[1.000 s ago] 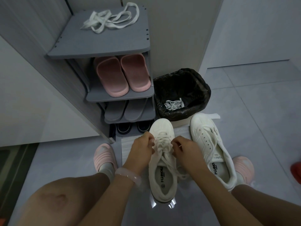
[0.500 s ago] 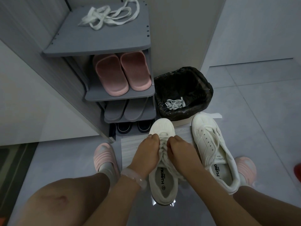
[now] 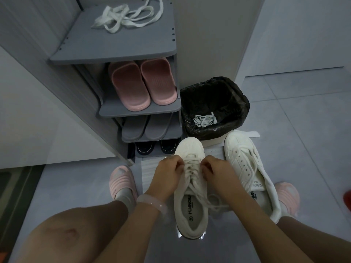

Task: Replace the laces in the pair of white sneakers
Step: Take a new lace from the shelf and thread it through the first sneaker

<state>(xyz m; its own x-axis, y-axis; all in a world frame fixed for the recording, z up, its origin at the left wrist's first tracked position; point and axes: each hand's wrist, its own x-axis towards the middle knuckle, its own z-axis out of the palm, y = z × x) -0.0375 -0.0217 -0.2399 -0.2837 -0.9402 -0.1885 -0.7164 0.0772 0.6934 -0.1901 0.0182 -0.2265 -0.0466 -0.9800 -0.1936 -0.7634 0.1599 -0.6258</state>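
One lace bundle (image 3: 204, 120) lies inside the black-lined bin (image 3: 241, 103).

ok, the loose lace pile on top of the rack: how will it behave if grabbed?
The lace pile lies in slack flat loops, so probably floppy and light. Loops overlap, so it may tangle and trail. The top shelf looks smooth, so a push likely slides it.

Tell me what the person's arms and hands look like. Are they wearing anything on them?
Both arms are bare, with no sleeves showing. The left hand has a pale pink, see-through bangle around its wrist, smooth and round, and what looks like a thin ring on one of its fingers. The right hand wears nothing: no ring, no bracelet, no watch, no glove.
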